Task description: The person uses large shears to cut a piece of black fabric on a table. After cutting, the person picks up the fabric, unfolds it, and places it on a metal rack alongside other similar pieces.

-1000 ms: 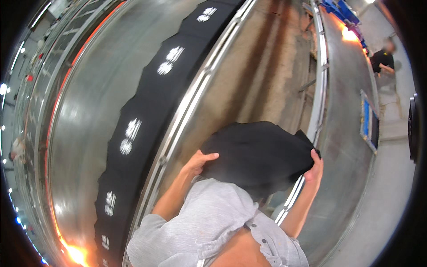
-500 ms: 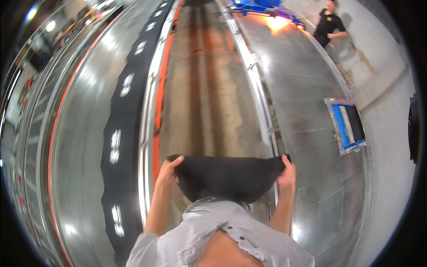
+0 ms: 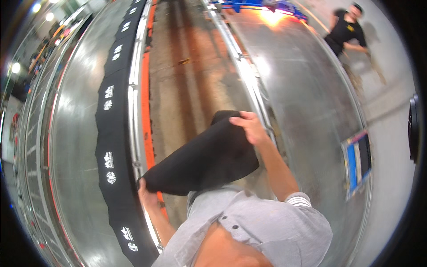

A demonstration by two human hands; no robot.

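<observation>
A black fabric piece (image 3: 202, 155) stretches between my two hands in front of my body, tilted so its right end is farther away and its left end nearer. My left hand (image 3: 148, 196) grips its near left corner, close to the metal rail of the left table. My right hand (image 3: 250, 127) pinches the upper right edge between thumb and fingers, over the aisle near the right table's rail. Along the left table lies a row of black fabric pieces (image 3: 116, 138) with white prints, their edges meeting or overlapping.
Long grey tables run on both sides, the left one (image 3: 75, 147) with an orange strip (image 3: 146, 89) along its aisle side. A blue-framed screen (image 3: 357, 164) rests on the right table (image 3: 307, 133). Farther off are a glowing blue machine (image 3: 267, 9) and a person in black (image 3: 349, 29).
The fabric has gone from level to slanted: my right hand moved forward and inward, my left hand back and toward the left table. The view has turned somewhat; the distant person's posture has shifted.
</observation>
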